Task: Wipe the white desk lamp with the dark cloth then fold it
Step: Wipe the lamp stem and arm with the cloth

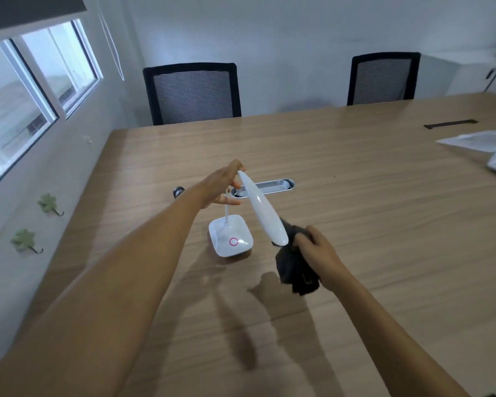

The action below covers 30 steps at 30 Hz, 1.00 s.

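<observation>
The white desk lamp (260, 206) stands on the wooden table (355, 224), its square base with a red ring at the left and its long head slanting down to the right. My left hand (222, 184) pinches the far upper end of the lamp head. My right hand (317, 250) grips the bunched dark cloth (294, 267), which touches the lower tip of the lamp head and hangs down beneath my hand.
A silver cable tray (272, 187) is set into the table behind the lamp, with a small dark object (178, 192) to its left. Two black mesh chairs (192, 93) stand at the far edge. White papers (478, 141) lie at the right. A wall with windows runs along the left.
</observation>
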{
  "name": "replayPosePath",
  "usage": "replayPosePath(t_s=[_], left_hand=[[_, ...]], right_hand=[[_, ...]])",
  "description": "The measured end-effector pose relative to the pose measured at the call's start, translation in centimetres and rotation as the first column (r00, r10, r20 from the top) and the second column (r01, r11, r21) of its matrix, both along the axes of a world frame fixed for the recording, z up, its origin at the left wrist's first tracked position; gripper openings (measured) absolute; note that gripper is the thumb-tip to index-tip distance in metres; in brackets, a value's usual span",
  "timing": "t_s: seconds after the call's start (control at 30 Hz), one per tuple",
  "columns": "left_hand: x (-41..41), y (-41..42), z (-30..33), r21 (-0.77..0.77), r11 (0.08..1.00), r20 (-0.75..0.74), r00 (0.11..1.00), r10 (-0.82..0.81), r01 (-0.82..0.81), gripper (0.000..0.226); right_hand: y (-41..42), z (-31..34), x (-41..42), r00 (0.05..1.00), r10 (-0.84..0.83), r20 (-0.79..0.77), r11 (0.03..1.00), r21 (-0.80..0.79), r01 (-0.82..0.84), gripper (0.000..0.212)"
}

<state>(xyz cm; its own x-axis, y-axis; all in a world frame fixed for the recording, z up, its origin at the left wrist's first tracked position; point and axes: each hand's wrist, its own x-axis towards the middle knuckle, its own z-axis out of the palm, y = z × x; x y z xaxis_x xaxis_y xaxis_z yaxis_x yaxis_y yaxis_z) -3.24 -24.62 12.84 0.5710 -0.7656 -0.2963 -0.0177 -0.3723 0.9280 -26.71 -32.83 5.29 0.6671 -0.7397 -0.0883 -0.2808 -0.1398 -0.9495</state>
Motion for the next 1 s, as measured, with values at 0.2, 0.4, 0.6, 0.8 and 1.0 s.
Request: replayPosePath(t_s=[0.2, 0.4, 0.6, 0.8, 1.0], left_hand=[[-0.9, 0.2, 0.5, 0.01, 1.0, 0.038, 0.999, 0.023, -0.024, 0.033], [-1.7, -0.5, 0.5, -0.042, 0.993, -0.012, 0.994, 0.109, -0.11, 0.026], [-2.0, -1.1, 0.4, -0.018, 0.985, 0.13, 0.976, 0.174, -0.174, 0.027], [-2.1, -0.9, 0.3, -0.038, 0.983, 0.008, 0.983, 0.182, -0.181, 0.025], [-2.3, -0.9, 0.7, 0.013, 0.988, 0.12, 0.981, 0.151, -0.154, 0.026]], right_hand=[[0.6, 8.4, 1.0, 0.946, 0.156, 0.285, 0.977, -0.187, -0.105, 0.058], [3.0, 9.7, 2.8, 0.897, 0.429, 0.109, 0.856, -0.367, -0.364, 0.062], [2.9, 8.1, 0.7, 0.849, 0.516, 0.113, 0.823, -0.341, -0.454, 0.059], [3.3, 5.8, -2.4, 0.849, 0.506, 0.152, 0.839, -0.314, -0.444, 0.05], [3.1, 7.2, 0.3, 0.902, 0.378, 0.207, 0.886, -0.363, -0.288, 0.046]])
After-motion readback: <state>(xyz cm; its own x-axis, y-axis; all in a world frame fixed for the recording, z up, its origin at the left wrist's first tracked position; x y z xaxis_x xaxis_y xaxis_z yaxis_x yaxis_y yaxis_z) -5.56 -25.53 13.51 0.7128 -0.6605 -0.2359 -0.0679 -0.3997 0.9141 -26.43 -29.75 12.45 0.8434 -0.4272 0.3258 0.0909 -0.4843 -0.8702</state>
